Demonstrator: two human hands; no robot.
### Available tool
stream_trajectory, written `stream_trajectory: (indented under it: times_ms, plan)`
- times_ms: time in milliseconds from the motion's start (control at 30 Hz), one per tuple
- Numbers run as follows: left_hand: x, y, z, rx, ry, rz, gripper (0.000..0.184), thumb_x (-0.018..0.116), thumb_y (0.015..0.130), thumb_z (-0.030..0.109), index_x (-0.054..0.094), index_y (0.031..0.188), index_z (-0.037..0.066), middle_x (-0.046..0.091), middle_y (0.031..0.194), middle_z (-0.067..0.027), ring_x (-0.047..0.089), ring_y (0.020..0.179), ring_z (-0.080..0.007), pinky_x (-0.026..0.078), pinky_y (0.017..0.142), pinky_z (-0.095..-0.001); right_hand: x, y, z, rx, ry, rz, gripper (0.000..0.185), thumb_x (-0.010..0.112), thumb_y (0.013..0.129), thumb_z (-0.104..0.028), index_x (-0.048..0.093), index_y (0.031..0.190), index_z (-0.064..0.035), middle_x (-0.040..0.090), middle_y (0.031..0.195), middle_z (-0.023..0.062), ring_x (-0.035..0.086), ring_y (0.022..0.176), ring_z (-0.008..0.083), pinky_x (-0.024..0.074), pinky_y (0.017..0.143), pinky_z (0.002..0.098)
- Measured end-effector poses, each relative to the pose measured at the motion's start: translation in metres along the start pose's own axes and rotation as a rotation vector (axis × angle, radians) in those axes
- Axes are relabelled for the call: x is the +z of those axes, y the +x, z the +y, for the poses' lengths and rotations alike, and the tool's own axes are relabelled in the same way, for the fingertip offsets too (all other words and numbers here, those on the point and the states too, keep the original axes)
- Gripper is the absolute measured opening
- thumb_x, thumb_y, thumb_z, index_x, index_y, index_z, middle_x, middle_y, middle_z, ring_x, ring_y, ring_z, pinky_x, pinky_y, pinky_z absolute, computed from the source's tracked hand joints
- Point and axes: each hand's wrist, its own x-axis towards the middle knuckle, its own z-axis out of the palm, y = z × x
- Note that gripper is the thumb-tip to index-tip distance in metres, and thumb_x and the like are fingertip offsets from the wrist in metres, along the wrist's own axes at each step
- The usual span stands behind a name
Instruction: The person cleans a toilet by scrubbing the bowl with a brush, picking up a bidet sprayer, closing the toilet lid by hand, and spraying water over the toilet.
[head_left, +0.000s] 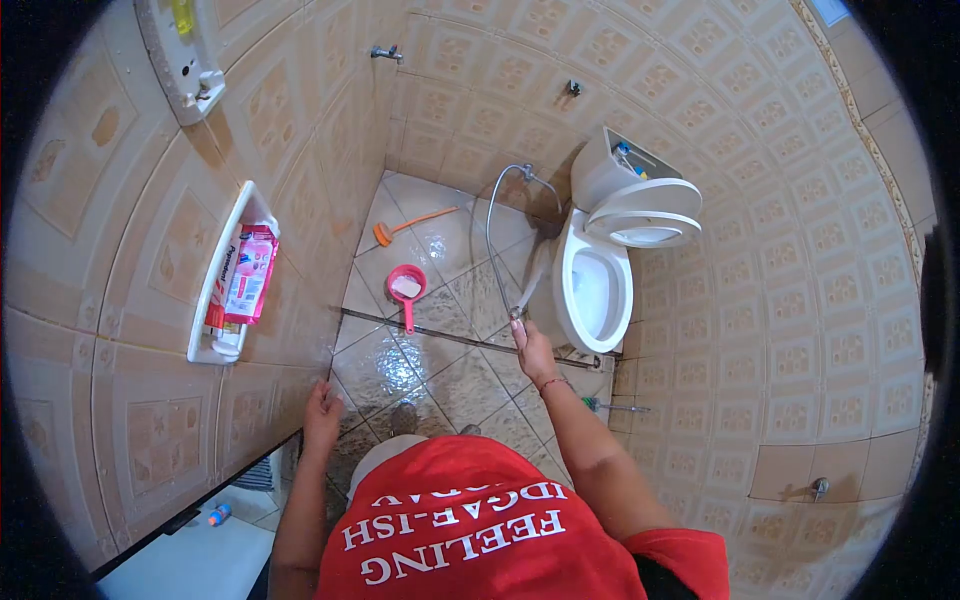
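My right hand (pixel 535 352) is wrapped round a bidet sprayer (pixel 517 313), held out over the wet floor to the left of the toilet (pixel 598 290). From its nozzle a pale streak of water (pixel 533 285) reaches toward the side of the toilet base. A metal hose (pixel 489 215) loops from the sprayer up to a wall valve (pixel 528 172). The toilet's lid and seat are raised, and its tank has no cover on. My left hand (pixel 322 412) hangs beside the left wall's edge, fingers loosely curled and apart from the thumb, holding nothing visible.
A pink dipper (pixel 406 284) with a whitish thing in it and an orange-headed brush (pixel 384 234) lie on the tiles. A low ridge (pixel 440 336) crosses the floor. Another brush (pixel 620 407) is by the right wall. A shelf (pixel 208 335) holds pink packets.
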Motion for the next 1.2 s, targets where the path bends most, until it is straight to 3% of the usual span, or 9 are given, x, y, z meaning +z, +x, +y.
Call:
stream_trajectory:
  times_ms: [233,333,667,833,1067,1200]
  plan:
    - [0.002,-0.003,0.015,-0.015,0.121,-0.037,0.056,0.056,0.080,0.009,0.030,0.129,-0.003,0.046,0.120,-0.0156,0.051,0.097,-0.0190,0.042,0.082,-0.0284,-0.009,-0.022,0.013,0.005,0.044,0.053,0.044,0.039,0.088,-0.041,0.051,0.088,0.0015,0.055,0.078,0.0286,0.052,0.076,0.0457,0.0392,0.065,0.0493]
    - [0.006,-0.007,0.017,-0.033,-0.026,-0.006,0.052,0.059,0.080,0.012,0.036,0.125,-0.001,0.049,0.119,-0.0149,0.047,0.108,-0.0210,0.036,0.091,-0.0297,-0.009,-0.030,0.019,0.047,0.029,0.057,0.044,0.039,0.088,-0.041,0.051,0.089,0.0019,0.055,0.079,0.0284,0.051,0.076,0.0458,0.0391,0.065,0.0490]
    - [0.004,-0.008,0.019,-0.009,0.014,-0.052,0.055,0.059,0.080,0.012,0.033,0.126,-0.004,0.045,0.122,-0.0178,0.046,0.110,-0.0226,0.036,0.092,-0.0303,0.010,-0.058,0.061,0.135,0.047,0.075,0.043,0.038,0.088,-0.041,0.050,0.090,0.0003,0.054,0.078,0.0285,0.051,0.076,0.0463,0.0388,0.065,0.0482]
    - [0.006,-0.016,0.027,-0.032,0.062,-0.040,0.055,0.060,0.080,0.013,0.035,0.125,-0.006,0.046,0.121,-0.0182,0.046,0.110,-0.0229,0.036,0.092,-0.0300,0.002,-0.059,0.037,0.135,0.055,0.054,0.043,0.038,0.088,-0.042,0.051,0.091,-0.0006,0.055,0.079,0.0284,0.051,0.077,0.0459,0.0393,0.066,0.0478]
    - [0.002,-0.016,0.021,-0.059,0.054,-0.030,0.056,0.060,0.079,0.014,0.035,0.125,-0.006,0.047,0.120,-0.0180,0.047,0.109,-0.0230,0.037,0.091,-0.0301,0.015,-0.060,0.085,0.186,0.127,0.071,0.043,0.038,0.088,-0.042,0.052,0.095,-0.0012,0.055,0.083,0.0282,0.051,0.080,0.0452,0.0400,0.068,0.0473]
    - [0.004,-0.020,0.024,-0.022,0.110,-0.058,0.054,0.060,0.080,0.014,0.035,0.124,-0.007,0.048,0.118,-0.0177,0.049,0.106,-0.0230,0.038,0.089,-0.0304,0.000,-0.067,0.045,0.225,0.076,0.075,0.043,0.039,0.088,-0.041,0.052,0.096,-0.0013,0.055,0.084,0.0282,0.051,0.081,0.0450,0.0402,0.068,0.0469]
